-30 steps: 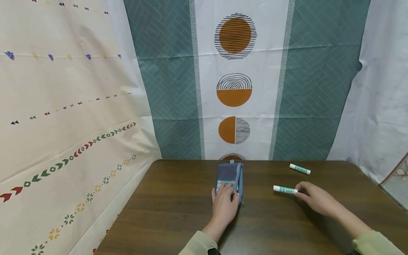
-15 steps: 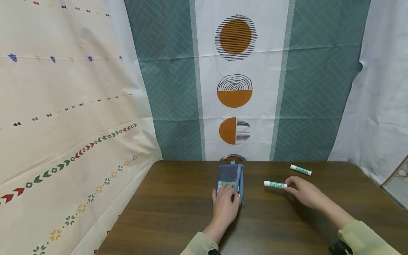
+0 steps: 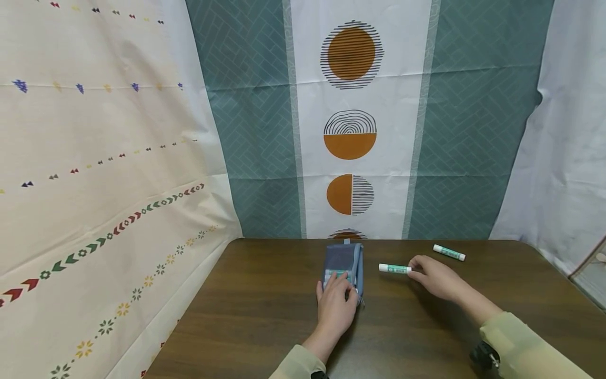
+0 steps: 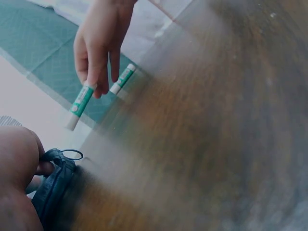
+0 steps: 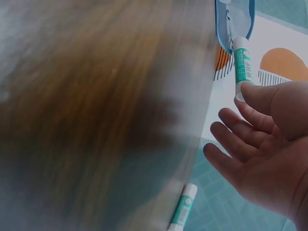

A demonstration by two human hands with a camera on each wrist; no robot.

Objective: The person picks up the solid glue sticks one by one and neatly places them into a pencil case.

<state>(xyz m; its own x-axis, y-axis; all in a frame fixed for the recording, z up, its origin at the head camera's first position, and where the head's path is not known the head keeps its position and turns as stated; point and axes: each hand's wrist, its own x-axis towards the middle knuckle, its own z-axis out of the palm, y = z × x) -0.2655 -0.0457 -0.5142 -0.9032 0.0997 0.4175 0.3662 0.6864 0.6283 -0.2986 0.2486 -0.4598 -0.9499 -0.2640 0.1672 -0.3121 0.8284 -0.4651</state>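
Note:
My right hand [image 3: 436, 277] pinches a green-and-white glue stick [image 3: 395, 269] by one end between thumb and fingertips, holding it level above the table. Its free end points left, toward a blue-grey zippered pouch [image 3: 339, 256]. On that pouch lies my left hand [image 3: 335, 309], its fingers over the near part and its thumb at the right edge. The left wrist view shows the left fingers curled at the pouch's edge [image 4: 57, 175]. Another glue stick shows through the pouch front, partly hidden by the fingers. In the right wrist view, the pouch's opening [image 5: 236, 21] is beyond the held stick.
A further glue stick [image 3: 449, 252] lies on the brown wooden table [image 3: 265, 316] at the back right. Patterned cloths [image 3: 255, 131] hang behind the table and along both sides.
My right hand has carried the glue stick left and slightly away from me, closer to the pouch. My left hand and the pouch have stayed in place.

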